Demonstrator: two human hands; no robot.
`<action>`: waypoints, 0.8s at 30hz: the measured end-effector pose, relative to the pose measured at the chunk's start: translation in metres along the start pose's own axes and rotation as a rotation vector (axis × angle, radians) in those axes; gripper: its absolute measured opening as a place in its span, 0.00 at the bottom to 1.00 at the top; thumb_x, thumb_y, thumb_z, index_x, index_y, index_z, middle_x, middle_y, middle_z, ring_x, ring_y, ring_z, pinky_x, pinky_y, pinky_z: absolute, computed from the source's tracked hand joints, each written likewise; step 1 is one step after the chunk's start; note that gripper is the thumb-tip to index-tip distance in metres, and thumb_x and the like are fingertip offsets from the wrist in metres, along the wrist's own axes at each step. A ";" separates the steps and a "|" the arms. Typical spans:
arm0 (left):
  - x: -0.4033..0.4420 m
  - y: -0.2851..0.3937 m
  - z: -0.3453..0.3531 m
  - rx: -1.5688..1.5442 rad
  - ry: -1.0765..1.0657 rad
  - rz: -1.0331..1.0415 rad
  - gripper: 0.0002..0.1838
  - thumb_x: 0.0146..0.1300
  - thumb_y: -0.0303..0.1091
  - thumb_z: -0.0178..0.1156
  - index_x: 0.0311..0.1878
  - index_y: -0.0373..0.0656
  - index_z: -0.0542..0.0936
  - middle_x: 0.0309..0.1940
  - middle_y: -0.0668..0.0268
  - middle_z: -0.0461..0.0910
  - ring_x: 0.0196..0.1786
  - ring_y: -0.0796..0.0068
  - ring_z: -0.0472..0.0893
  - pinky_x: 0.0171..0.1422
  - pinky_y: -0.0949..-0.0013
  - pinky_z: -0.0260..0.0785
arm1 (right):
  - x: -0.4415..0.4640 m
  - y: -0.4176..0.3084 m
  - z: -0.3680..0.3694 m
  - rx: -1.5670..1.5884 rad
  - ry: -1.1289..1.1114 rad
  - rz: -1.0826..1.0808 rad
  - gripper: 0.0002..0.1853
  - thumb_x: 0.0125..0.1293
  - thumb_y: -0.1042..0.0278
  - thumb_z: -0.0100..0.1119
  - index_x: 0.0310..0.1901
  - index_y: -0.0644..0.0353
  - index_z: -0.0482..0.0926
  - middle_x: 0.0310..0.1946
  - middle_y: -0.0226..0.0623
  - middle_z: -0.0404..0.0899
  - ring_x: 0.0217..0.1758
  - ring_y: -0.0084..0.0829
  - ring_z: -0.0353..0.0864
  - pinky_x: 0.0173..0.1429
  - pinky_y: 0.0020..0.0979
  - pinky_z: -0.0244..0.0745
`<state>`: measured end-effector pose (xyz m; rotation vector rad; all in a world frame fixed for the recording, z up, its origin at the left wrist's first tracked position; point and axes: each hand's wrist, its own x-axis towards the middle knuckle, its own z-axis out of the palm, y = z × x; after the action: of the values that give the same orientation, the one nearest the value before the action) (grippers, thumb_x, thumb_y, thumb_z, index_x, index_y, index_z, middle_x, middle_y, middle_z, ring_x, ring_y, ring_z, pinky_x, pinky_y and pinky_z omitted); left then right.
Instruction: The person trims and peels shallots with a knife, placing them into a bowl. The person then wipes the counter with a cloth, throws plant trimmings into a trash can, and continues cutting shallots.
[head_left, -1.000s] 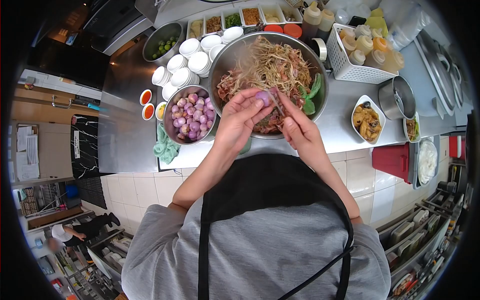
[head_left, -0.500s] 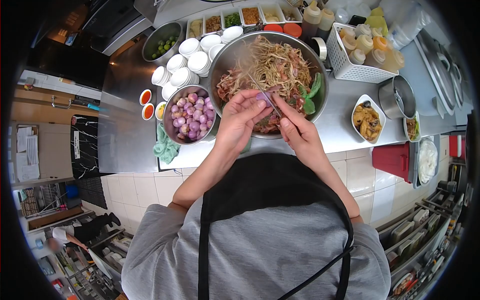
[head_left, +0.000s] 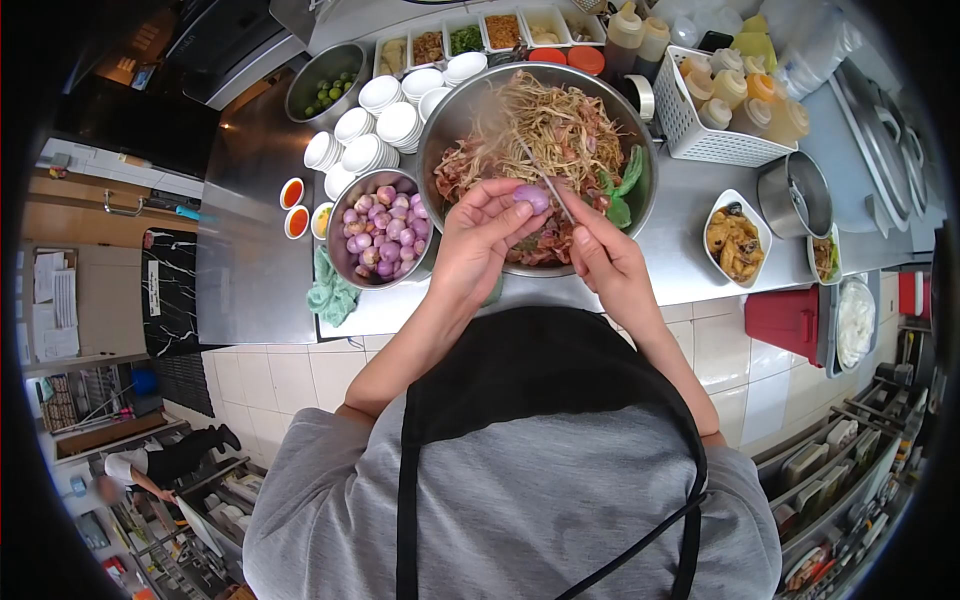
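Over the near part of a large steel bowl (head_left: 650,195), my left hand (head_left: 480,232) pinches a purple shallot (head_left: 532,198) between thumb and fingers. Just right of it, my right hand (head_left: 608,255) grips a thin knife (head_left: 549,176), its blade pointing up and left, a little apart from the shallot. The large bowl holds brownish peelings and roots (head_left: 545,120), with green leaves (head_left: 622,190) at its right side. To the left, a smaller steel bowl (head_left: 343,262) is full of purple shallots (head_left: 385,232).
Stacked white cups (head_left: 398,124), a bowl of limes (head_left: 327,93) and sauce dishes (head_left: 296,222) stand left. Rightward are a white basket of bottles (head_left: 690,135), a food dish (head_left: 735,240) and a steel pot (head_left: 796,195). A green cloth (head_left: 330,288) lies near the front edge. Another person (head_left: 150,467) is at lower left.
My right hand and the knife have moved away from the shallot, slightly right and down. The left hand keeps its hold. The other person's arm has reached toward a rack.
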<state>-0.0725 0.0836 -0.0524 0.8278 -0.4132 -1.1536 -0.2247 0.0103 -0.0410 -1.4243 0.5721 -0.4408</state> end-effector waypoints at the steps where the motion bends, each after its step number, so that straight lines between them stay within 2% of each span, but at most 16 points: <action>1: 0.000 0.000 0.000 0.004 0.007 -0.003 0.11 0.57 0.23 0.53 0.44 0.38 0.71 0.40 0.62 0.75 0.45 0.73 0.75 0.55 0.69 0.67 | 0.000 -0.003 0.001 0.045 0.024 -0.015 0.20 0.64 0.73 0.43 0.58 0.58 0.63 0.38 0.27 0.71 0.27 0.14 0.62 0.31 0.16 0.62; 2: 0.000 0.000 0.000 0.004 0.007 -0.002 0.11 0.57 0.23 0.53 0.44 0.38 0.71 0.40 0.62 0.75 0.45 0.73 0.75 0.55 0.69 0.67 | 0.000 -0.004 0.001 0.091 0.047 -0.029 0.20 0.64 0.72 0.43 0.59 0.58 0.63 0.35 0.26 0.69 0.25 0.13 0.59 0.29 0.16 0.60; 6: 0.000 0.001 0.002 -0.001 -0.005 0.000 0.13 0.57 0.23 0.53 0.46 0.37 0.71 0.41 0.62 0.75 0.46 0.73 0.75 0.56 0.68 0.66 | -0.002 -0.002 0.005 0.103 0.023 -0.027 0.21 0.65 0.72 0.43 0.60 0.57 0.61 0.36 0.26 0.70 0.25 0.14 0.60 0.30 0.16 0.61; 13: -0.001 0.005 -0.005 0.016 -0.115 -0.031 0.19 0.56 0.22 0.53 0.53 0.35 0.68 0.46 0.60 0.74 0.50 0.72 0.73 0.58 0.66 0.64 | 0.001 -0.005 0.002 0.127 0.000 0.019 0.19 0.65 0.71 0.42 0.58 0.57 0.64 0.25 0.24 0.65 0.23 0.14 0.59 0.27 0.17 0.59; 17: -0.003 0.013 -0.006 0.018 -0.089 -0.038 0.18 0.56 0.21 0.52 0.52 0.35 0.70 0.45 0.58 0.74 0.48 0.70 0.74 0.56 0.67 0.66 | 0.005 -0.003 -0.001 0.123 0.063 0.037 0.18 0.65 0.71 0.42 0.58 0.57 0.65 0.21 0.23 0.63 0.23 0.14 0.59 0.26 0.16 0.58; 20: -0.003 0.032 -0.035 0.173 -0.040 0.087 0.19 0.56 0.20 0.50 0.53 0.36 0.69 0.47 0.56 0.74 0.48 0.68 0.74 0.56 0.67 0.65 | 0.006 0.001 -0.010 0.025 0.109 -0.007 0.18 0.66 0.69 0.41 0.58 0.57 0.64 0.19 0.23 0.61 0.22 0.14 0.58 0.26 0.16 0.57; 21: -0.004 0.039 -0.048 0.307 0.052 0.157 0.18 0.56 0.19 0.49 0.52 0.36 0.70 0.46 0.57 0.74 0.47 0.70 0.75 0.54 0.69 0.66 | 0.005 0.003 -0.014 0.025 0.108 -0.006 0.18 0.66 0.69 0.41 0.58 0.57 0.64 0.19 0.23 0.61 0.22 0.14 0.58 0.26 0.16 0.57; 22: -0.008 0.052 -0.056 0.474 0.231 0.123 0.18 0.56 0.18 0.49 0.52 0.37 0.71 0.45 0.58 0.75 0.47 0.71 0.75 0.51 0.72 0.66 | 0.004 0.005 -0.018 0.021 0.123 0.030 0.19 0.66 0.68 0.41 0.59 0.55 0.63 0.18 0.22 0.60 0.21 0.14 0.58 0.26 0.16 0.57; 23: -0.012 0.062 -0.068 0.531 0.279 0.124 0.20 0.54 0.17 0.50 0.52 0.36 0.71 0.46 0.59 0.74 0.47 0.74 0.74 0.50 0.74 0.67 | 0.003 0.006 -0.022 0.018 0.137 0.066 0.19 0.66 0.68 0.40 0.60 0.54 0.63 0.18 0.22 0.60 0.21 0.13 0.58 0.25 0.15 0.56; 24: -0.015 0.070 -0.092 0.692 0.246 0.152 0.20 0.52 0.18 0.52 0.51 0.37 0.72 0.47 0.59 0.74 0.48 0.72 0.74 0.50 0.72 0.67 | 0.001 0.007 -0.026 0.018 0.137 0.066 0.19 0.66 0.68 0.40 0.60 0.54 0.63 0.18 0.22 0.60 0.21 0.13 0.58 0.25 0.15 0.56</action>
<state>0.0281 0.1419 -0.0567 1.4937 -0.6711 -0.7470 -0.2401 -0.0101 -0.0494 -1.3613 0.7221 -0.4921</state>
